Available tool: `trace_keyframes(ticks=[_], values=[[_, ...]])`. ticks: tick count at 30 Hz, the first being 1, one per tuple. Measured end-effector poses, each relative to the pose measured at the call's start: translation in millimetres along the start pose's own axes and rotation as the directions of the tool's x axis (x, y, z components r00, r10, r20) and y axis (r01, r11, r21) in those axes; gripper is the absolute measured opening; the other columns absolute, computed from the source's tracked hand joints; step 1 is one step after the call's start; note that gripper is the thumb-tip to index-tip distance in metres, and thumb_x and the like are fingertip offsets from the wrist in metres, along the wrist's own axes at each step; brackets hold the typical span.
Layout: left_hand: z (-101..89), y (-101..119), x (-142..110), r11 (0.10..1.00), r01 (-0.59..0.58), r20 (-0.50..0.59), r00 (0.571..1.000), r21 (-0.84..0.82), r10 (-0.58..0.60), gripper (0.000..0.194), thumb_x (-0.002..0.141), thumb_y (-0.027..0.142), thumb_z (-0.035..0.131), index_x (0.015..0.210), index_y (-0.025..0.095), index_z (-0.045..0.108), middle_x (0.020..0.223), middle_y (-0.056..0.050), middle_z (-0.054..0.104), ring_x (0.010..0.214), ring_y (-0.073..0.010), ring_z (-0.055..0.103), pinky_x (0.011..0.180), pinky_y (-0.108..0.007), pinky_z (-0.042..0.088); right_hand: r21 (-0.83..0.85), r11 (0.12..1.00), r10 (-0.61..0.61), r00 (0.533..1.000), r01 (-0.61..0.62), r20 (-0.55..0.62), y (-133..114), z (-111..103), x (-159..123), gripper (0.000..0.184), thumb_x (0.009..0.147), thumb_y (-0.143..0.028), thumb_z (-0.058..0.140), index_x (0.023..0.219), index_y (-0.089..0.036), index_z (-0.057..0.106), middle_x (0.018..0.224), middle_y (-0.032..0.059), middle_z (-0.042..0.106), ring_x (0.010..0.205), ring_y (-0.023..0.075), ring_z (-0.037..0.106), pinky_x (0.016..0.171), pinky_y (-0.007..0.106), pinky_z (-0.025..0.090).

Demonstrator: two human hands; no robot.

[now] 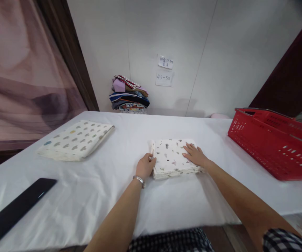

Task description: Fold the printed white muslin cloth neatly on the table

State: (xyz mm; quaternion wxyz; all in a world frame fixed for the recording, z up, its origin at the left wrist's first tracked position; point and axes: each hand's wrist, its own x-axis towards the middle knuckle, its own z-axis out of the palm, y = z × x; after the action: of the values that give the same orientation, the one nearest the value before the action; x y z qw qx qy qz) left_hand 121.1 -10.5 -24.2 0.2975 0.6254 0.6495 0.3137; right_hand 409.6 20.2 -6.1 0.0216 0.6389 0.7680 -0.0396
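Observation:
A white cloth with small printed motifs (170, 157) lies folded into a thick rectangle on the table in front of me. Its left edge is pinched by my left hand (145, 166), which wears a bracelet at the wrist; the fingers there are partly hidden. My right hand (195, 155) rests flat with fingers spread on the cloth's top right part. Farther left lies another folded cloth, cream with grey cloud-like shapes (77, 140), apart from both hands.
A red plastic basket (274, 143) stands on the right of the white-covered table (93, 203). At the front left lies a long black flat object (19, 208). Beyond the far edge rises a pile of folded fabrics (130, 94) by the wall, where paper signs (164, 77) hang.

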Motion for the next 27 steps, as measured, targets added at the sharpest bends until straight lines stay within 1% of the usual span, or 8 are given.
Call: trace_keyframes(ticks=[6,10,13,17,20,22,24,27], values=[[0.5,0.7,0.4,1.0,0.014,0.002,1.0,0.024,-0.015,0.021,0.077,0.036,0.05,0.092,0.024,0.057,0.067,0.003,0.062,0.064,-0.0124,0.056,0.056,-0.022,0.034,-0.012,1.0,-0.007,1.0,0.007,0.026,-5.0,-12.9,17.3,0.057,0.086,-0.053,0.024,0.135,-0.026,0.03,0.147,0.0059,0.018,0.134,0.0262,0.012,0.104,0.051,0.014],[0.5,0.6,0.2,0.999,0.012,-0.007,1.0,0.037,-0.012,0.021,0.077,0.036,0.05,0.092,0.023,0.056,0.065,0.004,0.06,0.062,-0.0122,0.055,0.054,-0.022,0.033,0.068,0.986,-0.155,0.985,0.151,0.07,-44.0,-27.1,39.0,0.062,0.086,-0.055,0.023,0.14,-0.024,0.02,0.148,0.0067,0.011,0.135,0.0258,0.008,0.105,0.049,0.012],[0.4,1.3,-0.4,0.999,0.015,-0.01,1.0,0.03,-0.015,0.019,0.077,0.035,0.05,0.091,0.023,0.056,0.064,0.004,0.06,0.061,-0.0116,0.054,0.054,-0.021,0.033,0.097,0.957,-0.277,0.96,0.273,0.031,-73.9,-25.0,55.3,0.064,0.086,-0.056,0.022,0.14,-0.024,0.019,0.149,0.0057,0.009,0.135,0.0253,0.005,0.106,0.046,0.009],[0.9,2.4,-1.0,1.0,0.016,-0.012,1.0,0.021,-0.016,0.018,0.077,0.033,0.05,0.091,0.023,0.056,0.064,0.004,0.06,0.061,-0.0107,0.054,0.055,-0.021,0.033,0.093,0.935,-0.345,0.938,0.343,0.01,-91.4,-12.7,69.2,0.061,0.087,-0.054,0.024,0.138,-0.022,0.026,0.148,0.0071,0.013,0.135,0.0248,0.008,0.105,0.047,0.009],[2.1,1.7,-0.6,1.0,0.008,-0.016,1.0,0.023,-0.008,0.017,0.077,0.033,0.05,0.09,0.023,0.055,0.063,0.004,0.059,0.059,-0.0102,0.053,0.054,-0.02,0.032,0.108,0.922,-0.363,0.928,0.371,-0.083,-94.9,-13.6,73.5,0.051,0.087,-0.048,0.032,0.129,-0.021,0.042,0.144,0.0088,0.026,0.132,0.0252,0.018,0.103,0.043,0.016],[2.8,1.0,-0.2,1.0,0.003,-0.019,1.0,0.021,-0.003,0.016,0.077,0.033,0.05,0.089,0.023,0.055,0.062,0.004,0.059,0.059,-0.0102,0.052,0.053,-0.02,0.031,0.148,0.917,-0.346,0.923,0.371,-0.168,-100.2,-19.6,74.7,0.039,0.087,-0.04,0.036,0.112,-0.02,0.057,0.13,0.0096,0.047,0.122,0.0233,0.036,0.097,0.036,0.027],[3.1,0.7,-0.1,1.0,0.007,-0.018,1.0,0.024,-0.007,0.016,0.077,0.032,0.05,0.089,0.023,0.055,0.062,0.004,0.058,0.059,-0.0105,0.052,0.053,-0.021,0.031,0.236,0.922,-0.272,0.946,0.308,-0.175,-109.7,-25.5,75.9,0.033,0.086,-0.035,0.037,0.092,-0.018,0.064,0.103,0.008,0.064,0.099,0.0191,0.054,0.084,0.028,0.037],[2.7,1.1,-0.5,0.999,0.016,-0.012,1.0,0.034,-0.015,0.016,0.078,0.032,0.05,0.089,0.023,0.056,0.063,0.004,0.059,0.059,-0.0108,0.053,0.053,-0.021,0.03,0.391,0.905,-0.148,0.986,0.167,-0.079,-127.8,-29.2,79.1,0.034,0.084,-0.038,0.041,0.073,-0.016,0.065,0.07,0.0032,0.066,0.066,0.0135,0.058,0.062,0.022,0.039]])
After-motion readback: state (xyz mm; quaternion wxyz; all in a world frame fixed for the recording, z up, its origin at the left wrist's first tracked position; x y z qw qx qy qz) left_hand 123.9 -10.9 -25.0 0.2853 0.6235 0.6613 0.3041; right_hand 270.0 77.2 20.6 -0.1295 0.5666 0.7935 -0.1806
